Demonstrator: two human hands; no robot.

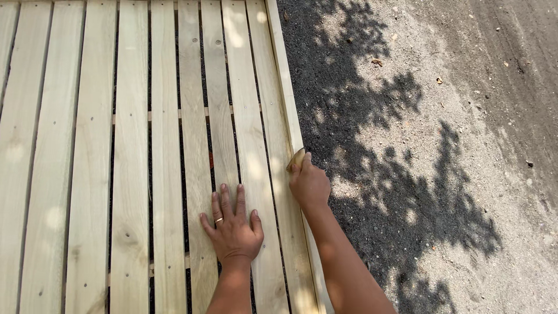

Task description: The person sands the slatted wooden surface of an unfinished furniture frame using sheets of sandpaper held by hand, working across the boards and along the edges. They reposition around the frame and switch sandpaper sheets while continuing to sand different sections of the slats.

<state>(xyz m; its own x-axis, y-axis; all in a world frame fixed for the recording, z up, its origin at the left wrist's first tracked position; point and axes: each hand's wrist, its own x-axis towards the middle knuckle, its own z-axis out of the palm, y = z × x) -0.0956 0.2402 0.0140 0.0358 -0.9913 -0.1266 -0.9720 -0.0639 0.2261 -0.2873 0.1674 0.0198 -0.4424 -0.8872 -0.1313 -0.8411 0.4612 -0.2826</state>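
A pale wooden slatted panel [131,145] lies flat on the ground and fills the left half of the view. My left hand [232,227] rests flat on its slats, fingers spread, a ring on one finger. My right hand [308,183] is closed around a small tan piece, likely sandpaper or a sanding block [295,158], pressed against the panel's right edge rail [283,75]. Most of that piece is hidden by my fingers.
Right of the panel is dark asphalt and sandy gravel ground [442,145] with leaf shadows across it. Dark gaps run between the slats, and cross battens show beneath them.
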